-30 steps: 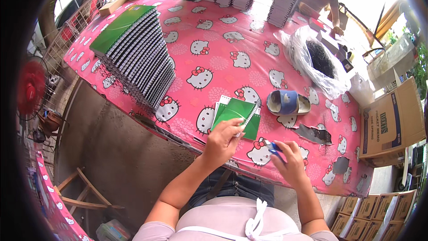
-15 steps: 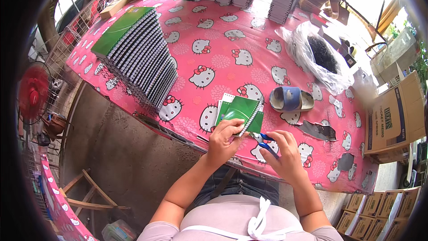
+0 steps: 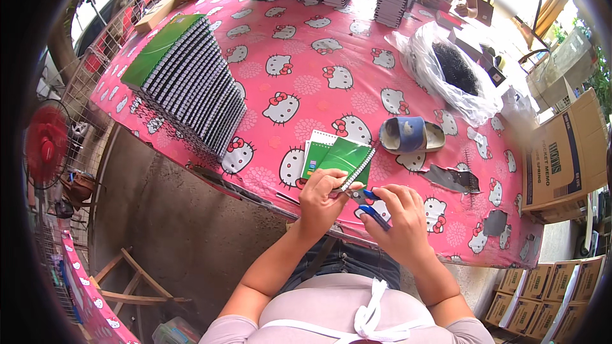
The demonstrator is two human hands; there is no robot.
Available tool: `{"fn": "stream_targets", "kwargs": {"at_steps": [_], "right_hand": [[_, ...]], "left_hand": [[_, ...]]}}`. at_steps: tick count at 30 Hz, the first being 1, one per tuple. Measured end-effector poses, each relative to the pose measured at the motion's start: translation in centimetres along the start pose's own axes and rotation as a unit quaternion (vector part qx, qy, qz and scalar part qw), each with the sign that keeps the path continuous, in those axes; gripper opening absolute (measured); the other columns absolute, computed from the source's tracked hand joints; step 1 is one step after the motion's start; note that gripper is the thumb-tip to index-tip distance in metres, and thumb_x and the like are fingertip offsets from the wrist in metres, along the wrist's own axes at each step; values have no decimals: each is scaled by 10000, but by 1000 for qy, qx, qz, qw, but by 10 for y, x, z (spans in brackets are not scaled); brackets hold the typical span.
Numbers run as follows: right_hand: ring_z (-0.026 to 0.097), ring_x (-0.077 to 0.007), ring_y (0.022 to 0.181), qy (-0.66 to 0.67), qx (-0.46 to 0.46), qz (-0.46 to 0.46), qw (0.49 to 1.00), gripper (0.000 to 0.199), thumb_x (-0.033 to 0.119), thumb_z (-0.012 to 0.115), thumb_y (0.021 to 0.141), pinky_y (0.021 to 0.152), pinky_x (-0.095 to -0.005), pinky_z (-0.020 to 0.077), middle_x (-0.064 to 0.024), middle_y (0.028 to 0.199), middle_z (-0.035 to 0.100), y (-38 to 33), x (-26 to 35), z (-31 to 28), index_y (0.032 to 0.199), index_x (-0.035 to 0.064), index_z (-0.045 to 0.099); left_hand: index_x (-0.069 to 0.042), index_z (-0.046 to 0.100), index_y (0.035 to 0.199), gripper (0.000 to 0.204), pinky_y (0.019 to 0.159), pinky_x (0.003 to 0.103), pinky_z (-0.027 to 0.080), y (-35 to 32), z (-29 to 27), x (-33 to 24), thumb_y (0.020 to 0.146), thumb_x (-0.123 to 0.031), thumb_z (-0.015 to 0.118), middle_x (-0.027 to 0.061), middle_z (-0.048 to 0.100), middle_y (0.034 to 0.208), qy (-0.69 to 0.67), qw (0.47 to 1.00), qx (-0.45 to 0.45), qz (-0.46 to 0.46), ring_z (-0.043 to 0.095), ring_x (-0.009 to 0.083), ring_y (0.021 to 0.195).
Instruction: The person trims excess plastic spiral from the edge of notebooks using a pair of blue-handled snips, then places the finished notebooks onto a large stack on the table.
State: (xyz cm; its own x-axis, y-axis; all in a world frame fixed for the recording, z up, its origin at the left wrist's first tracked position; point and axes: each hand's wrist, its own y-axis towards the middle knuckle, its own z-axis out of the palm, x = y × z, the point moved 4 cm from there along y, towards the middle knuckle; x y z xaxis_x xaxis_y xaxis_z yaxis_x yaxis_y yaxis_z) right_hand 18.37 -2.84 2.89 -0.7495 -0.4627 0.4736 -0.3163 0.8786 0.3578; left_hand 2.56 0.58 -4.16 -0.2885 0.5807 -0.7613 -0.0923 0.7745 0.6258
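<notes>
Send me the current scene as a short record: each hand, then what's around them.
Left hand: holding green spiral notebook by its near end
Right hand: gripping blue-handled pliers
Pliers' tip: at or near the spiral's near end; contact unclear
Right of notebook: blue slipper
Left side: tall notebook stack
Far right: open carton

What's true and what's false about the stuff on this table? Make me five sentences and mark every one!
1. The left hand holds a green notebook. True.
2. The right hand holds a blue-handled tool. True.
3. The blue-handled tool is inside the plastic bag. False: it is in the right hand.
4. A blue sandal lies on the pink table. True.
5. The blue sandal is on top of the green notebook. False: it lies to the right of it.
</notes>
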Motion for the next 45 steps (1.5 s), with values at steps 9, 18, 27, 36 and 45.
{"fn": "stream_targets", "kwargs": {"at_steps": [9, 18, 27, 36, 45], "right_hand": [[663, -196, 807, 664, 193, 338, 638, 327, 212, 604, 935, 709, -346, 571, -147, 954, 671, -7, -33, 43, 1099, -71, 620], [502, -382, 1172, -141, 41, 113, 983, 431, 179, 759, 754, 981, -432, 421, -215, 1274, 524, -29, -96, -6, 1118, 8, 604], [444, -409, 1248, 55, 141, -26, 988, 662, 200, 805, 690, 1050, -430, 380, -238, 1338, 460, 85, -77, 78, 1237, -28, 509], [464, -390, 1211, -60, 369, 47, 926, 996, 390, 908, 478, 1010, -428, 416, -271, 1238, 486, 133, -70, 103, 1221, -85, 445], [591, -334, 960, -74, 207, -14, 975, 640, 258, 856, 591, 829, -433, 453, -156, 974, 596, 107, -45, 67, 1078, 46, 499]], "left_hand": [[-1, 625, 905, 231, 636, 304, 540, 21, -19, -9, 728, 51, 764, 169, 653, 974, 22, 992, 11, 125, 662, 221, 818], [-100, 592, 763, 287, 625, 242, 395, 205, -220, -133, 885, -343, 685, -10, 602, 745, -128, 950, -286, 7, 446, 73, 616], [-80, 563, 809, 207, 600, 220, 411, 226, -310, 15, 898, -226, 681, -1, 596, 750, 2, 962, -239, -130, 509, 63, 642], [-15, 636, 1006, 139, 804, 233, 477, 217, -314, 13, 896, -99, 648, 76, 678, 1005, 4, 960, -272, -59, 618, 106, 891], [-27, 257, 1437, 722, 1054, 446, 366, 91, -136, -76, 833, 17, 650, 182, 365, 1452, -23, 990, -46, 128, 456, 305, 1265]]}}
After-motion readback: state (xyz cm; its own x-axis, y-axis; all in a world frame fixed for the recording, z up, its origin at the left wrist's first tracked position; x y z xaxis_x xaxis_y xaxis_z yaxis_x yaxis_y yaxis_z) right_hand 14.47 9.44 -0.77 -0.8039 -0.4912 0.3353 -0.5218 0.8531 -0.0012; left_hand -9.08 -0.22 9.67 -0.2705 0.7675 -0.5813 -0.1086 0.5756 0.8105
